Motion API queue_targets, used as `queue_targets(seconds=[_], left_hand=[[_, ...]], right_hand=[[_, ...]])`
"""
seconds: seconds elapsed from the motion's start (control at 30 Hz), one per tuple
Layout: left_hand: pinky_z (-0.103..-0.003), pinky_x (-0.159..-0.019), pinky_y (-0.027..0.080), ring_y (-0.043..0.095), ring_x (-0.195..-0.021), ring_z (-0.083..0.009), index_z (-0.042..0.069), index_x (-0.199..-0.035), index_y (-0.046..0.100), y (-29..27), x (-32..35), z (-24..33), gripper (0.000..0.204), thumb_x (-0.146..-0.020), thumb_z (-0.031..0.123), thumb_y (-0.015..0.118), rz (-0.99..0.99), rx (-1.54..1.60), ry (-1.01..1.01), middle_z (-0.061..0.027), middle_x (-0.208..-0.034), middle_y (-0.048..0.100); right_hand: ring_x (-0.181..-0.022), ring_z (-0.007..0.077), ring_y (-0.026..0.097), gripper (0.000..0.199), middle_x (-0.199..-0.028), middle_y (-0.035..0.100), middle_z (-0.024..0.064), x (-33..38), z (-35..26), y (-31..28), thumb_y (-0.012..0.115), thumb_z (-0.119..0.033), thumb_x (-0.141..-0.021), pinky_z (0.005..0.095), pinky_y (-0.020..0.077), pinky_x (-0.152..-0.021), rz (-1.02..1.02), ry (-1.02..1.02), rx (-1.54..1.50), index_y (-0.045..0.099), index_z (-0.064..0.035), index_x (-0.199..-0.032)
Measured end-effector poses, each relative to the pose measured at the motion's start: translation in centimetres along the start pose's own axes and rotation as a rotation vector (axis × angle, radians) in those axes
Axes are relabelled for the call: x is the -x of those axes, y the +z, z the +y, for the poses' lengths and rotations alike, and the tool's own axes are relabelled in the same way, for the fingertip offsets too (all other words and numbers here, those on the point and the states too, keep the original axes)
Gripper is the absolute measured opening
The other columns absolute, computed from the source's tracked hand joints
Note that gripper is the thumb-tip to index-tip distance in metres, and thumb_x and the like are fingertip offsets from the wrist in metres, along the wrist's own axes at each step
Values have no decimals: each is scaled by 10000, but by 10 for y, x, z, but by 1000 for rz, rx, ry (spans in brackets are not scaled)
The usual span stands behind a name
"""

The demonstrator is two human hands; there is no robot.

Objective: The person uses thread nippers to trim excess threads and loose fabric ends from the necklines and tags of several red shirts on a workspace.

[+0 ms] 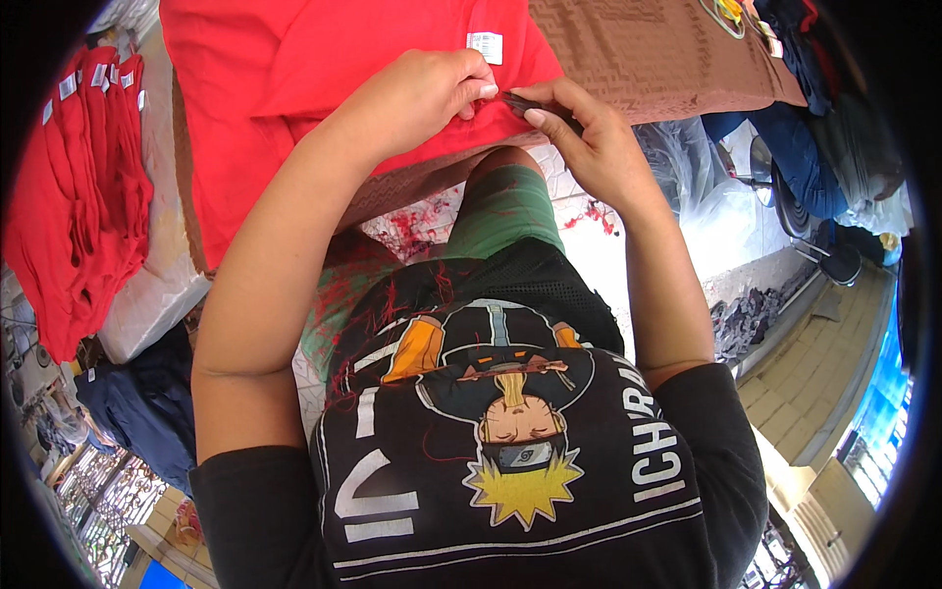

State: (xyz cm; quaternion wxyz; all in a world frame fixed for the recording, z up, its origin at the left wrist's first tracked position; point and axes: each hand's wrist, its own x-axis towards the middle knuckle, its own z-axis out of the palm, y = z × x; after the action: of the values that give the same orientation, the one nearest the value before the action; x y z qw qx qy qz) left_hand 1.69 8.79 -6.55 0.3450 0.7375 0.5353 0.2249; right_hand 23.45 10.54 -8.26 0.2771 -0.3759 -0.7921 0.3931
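A red garment (324, 69) lies spread over the table in front of me, a white label (485, 47) attached near its right side. My left hand (427, 98) rests on it, thumb and fingers pinching the red cloth near the lower right edge. Just to the right, my right hand (584, 128) is closed around small dark thread snips (520, 102). Their tips point left at the pinched spot, and the fingers hide most of the tool. The two hands are close together but apart.
Brown patterned cloth (628, 59) covers the table. At the left, several red garments with white tags (88, 196) hang in a row. Red thread scraps lie on my lap and on the floor (422, 221). Clear plastic (687, 162) and dark clothes (785, 147) are at right.
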Motion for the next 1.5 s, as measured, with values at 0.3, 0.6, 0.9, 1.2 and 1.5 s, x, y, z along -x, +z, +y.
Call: queue_targets(seconds=[0.3, 0.6, 0.9, 1.2, 1.5], left_hand=[[-355, -679, 495, 650, -720, -226, -9, -970, 585, 3, 1, -1, 173, -952, 156, 537, 25, -11, 24, -133, -766, 650], [-349, -667, 495, 642, -701, -232, -11, -975, 585, 7, 2, 1, 164, -946, 146, 546, 59, -39, 25, -136, -751, 645], [-372, -843, 494, 618, -967, -277, -11, -982, 620, -47, 56, 7, 239, -859, 190, 663, 42, -598, -5, -130, -1098, 617], [-320, -727, 533, 653, -801, -254, 30, -1006, 663, 28, 29, -2, 232, -801, 127, 714, 404, -305, 141, -98, -1016, 648], [-377, -675, 511, 660, -764, -293, 20, -936, 605, -2, 13, 0, 127, -914, 144, 585, 98, -182, 17, -142, -807, 658]], right_hand=[[-822, 375, 632, 204, -868, 664, 174, -10, -7, -5, 613, -193, -875, 426, 494, -714, -56, -102, 223, 647, -76, -1039], [-777, 378, 619, 154, -772, 648, 161, -20, -12, -9, 603, -207, -861, 471, 472, -676, -123, -131, 360, 639, -100, -966], [-795, 314, 658, 173, -875, 673, 150, -8, -18, -36, 611, -154, -873, 409, 502, -727, -9, -132, 252, 652, -77, -1022], [-802, 173, 640, 151, -899, 695, 102, -3, 0, 19, 625, -114, -897, 297, 492, -759, 42, 49, -215, 650, -36, -1023], [-905, 135, 651, 157, -924, 701, 83, -6, 9, 18, 584, -90, -928, 282, 491, -827, -18, 93, -293, 631, -1, -1049]])
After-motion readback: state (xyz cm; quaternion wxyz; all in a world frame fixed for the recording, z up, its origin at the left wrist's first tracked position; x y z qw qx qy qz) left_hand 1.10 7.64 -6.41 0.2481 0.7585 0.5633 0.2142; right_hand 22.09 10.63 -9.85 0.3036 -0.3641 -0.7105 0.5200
